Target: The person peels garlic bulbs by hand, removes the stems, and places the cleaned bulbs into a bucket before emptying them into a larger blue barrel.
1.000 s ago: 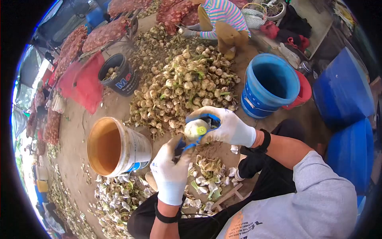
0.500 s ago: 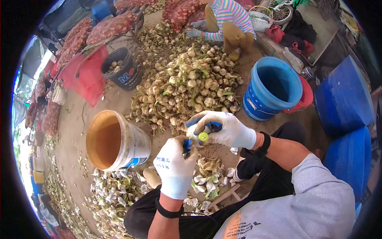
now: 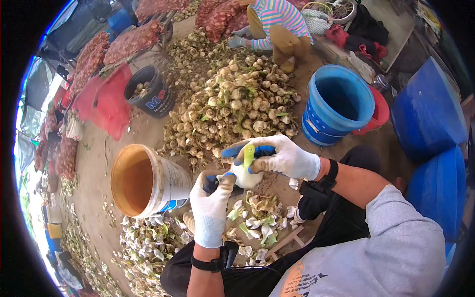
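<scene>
A white peeled garlic bulb [image 3: 246,178] with a short green stem stub is between my two gloved hands. My left hand [image 3: 213,203], in a white glove with blue-coated fingers, grips the bulb's left side with thumb and fingers. From the right, my right hand [image 3: 287,157] has its fingers curled around the stem and the top of the bulb. Part of the bulb is hidden behind the fingers. Below my hands lies a small pile of loose garlic skins [image 3: 262,210]. Just beyond them rises a big heap of unpeeled garlic bulbs [image 3: 237,106].
An off-white bucket [image 3: 170,180] stands at left, a black bucket [image 3: 153,101] holding some bulbs behind it. Blue buckets [image 3: 326,123] and a red one [image 3: 380,111] are at right. A person in a striped top [image 3: 284,22] crouches beyond the heap. Filled net sacks [image 3: 131,42] lie behind.
The garlic bulb has turned, so its green stem points up and more of its white side shows. My right hand's fingers have extended and shifted around the stem.
</scene>
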